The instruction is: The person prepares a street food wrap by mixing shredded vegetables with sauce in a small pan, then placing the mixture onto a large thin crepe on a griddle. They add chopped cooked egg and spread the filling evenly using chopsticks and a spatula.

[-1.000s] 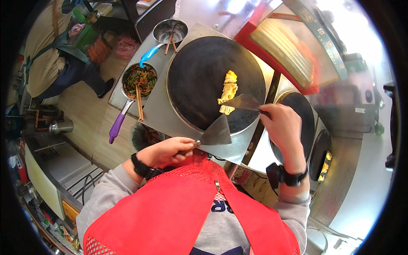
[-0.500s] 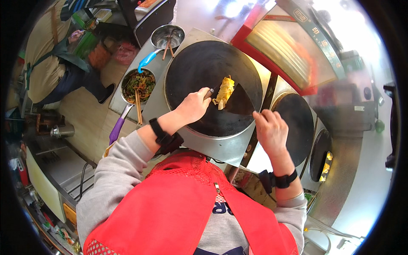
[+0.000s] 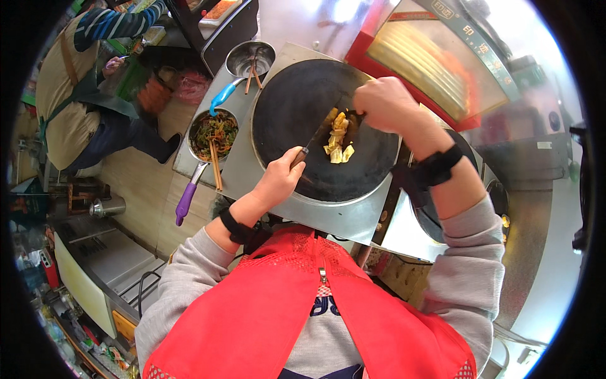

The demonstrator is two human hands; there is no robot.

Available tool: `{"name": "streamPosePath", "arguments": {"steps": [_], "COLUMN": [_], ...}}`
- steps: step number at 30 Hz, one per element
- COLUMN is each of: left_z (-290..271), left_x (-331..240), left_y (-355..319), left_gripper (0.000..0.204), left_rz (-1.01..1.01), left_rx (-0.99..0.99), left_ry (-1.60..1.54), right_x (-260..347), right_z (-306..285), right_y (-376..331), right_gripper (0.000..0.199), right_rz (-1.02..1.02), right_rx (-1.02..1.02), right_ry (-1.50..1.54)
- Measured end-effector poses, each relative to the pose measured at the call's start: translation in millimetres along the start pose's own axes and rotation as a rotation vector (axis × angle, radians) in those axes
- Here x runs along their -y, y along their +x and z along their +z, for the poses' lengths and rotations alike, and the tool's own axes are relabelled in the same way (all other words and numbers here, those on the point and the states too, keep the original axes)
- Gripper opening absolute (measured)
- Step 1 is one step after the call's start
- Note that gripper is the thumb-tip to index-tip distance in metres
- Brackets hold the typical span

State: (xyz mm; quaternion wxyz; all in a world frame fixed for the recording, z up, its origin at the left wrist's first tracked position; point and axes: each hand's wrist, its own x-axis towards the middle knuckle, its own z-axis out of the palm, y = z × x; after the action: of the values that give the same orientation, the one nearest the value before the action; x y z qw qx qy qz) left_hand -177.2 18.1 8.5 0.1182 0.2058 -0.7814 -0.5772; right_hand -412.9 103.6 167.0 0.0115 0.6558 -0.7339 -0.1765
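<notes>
The fingers of the left hand (image 3: 279,177) are closed round the handle of one scraper (image 3: 300,157), whose thin blade slants up and away from them. The fingers of the right hand (image 3: 386,106) are bunched in a fist over a second scraper (image 3: 355,124); its handle is mostly hidden. That makes two hands and two scrapers, one apiece.

Between the two sets of fingers lies one heap of yellow food (image 3: 338,140), in several cut pieces that overlap too much to count. It sits on one round black griddle (image 3: 287,95), between the blades. Each wrist behind the fingers wears one black band, the left one (image 3: 232,225) and the right one (image 3: 445,165).

To the left of the left fingers, two pans stand on the counter (image 3: 185,162). The nearer, a purple-handled pan (image 3: 185,205), holds shredded vegetables and two chopsticks (image 3: 216,167); the farther, a blue-handled pan (image 3: 238,59), has two chopsticks (image 3: 254,72).

Beyond the right fingers stands one red-framed case (image 3: 467,122) of pale rods. Below and right of them are two more black griddles, a middle one (image 3: 430,221) and an outer one (image 3: 499,199), both partly covered by the arm.

Farthest left of the fingers is one other person (image 3: 68,110).
</notes>
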Motion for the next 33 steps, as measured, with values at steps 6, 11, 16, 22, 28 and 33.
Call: {"name": "streamPosePath", "arguments": {"steps": [6,11,16,22,28,33], "left_z": [-10.3,-12.9,-14.4,-14.3,-21.9,-32.3], "left_x": [8.5,15.8,18.4,13.5,11.0,11.6], "left_y": [-10.3,-11.9,-11.2,-21.9,-37.2,-49.5], "left_gripper": [0.038,0.039,0.039,0.039,0.038,0.038], "left_rz": [-0.104,-0.103,-0.043,-0.097,-0.093,-0.151], "left_rx": [-0.066,-0.064,-0.084,-0.057,-0.010,0.017], "left_ry": [-0.049,-0.034,-0.005,0.004,0.010,-0.098], "right_x": [-1.0,2.4,6.9,17.3,19.2,18.0], "right_z": [-7.5,-7.3,-8.8,-9.3,-5.1,0.5], "right_y": [-3.3,10.3,24.9,27.4,10.8,-7.8], "right_gripper": [0.010,0.010,0.016,0.016,0.013,0.017], "right_rz": [-0.021,0.133,-0.033,0.006,0.130,0.060], "right_rx": [0.017,0.011,-0.003,0.000,0.038,-0.036], "right_ry": [0.128,0.142,0.155,0.134,0.157,0.218]}}
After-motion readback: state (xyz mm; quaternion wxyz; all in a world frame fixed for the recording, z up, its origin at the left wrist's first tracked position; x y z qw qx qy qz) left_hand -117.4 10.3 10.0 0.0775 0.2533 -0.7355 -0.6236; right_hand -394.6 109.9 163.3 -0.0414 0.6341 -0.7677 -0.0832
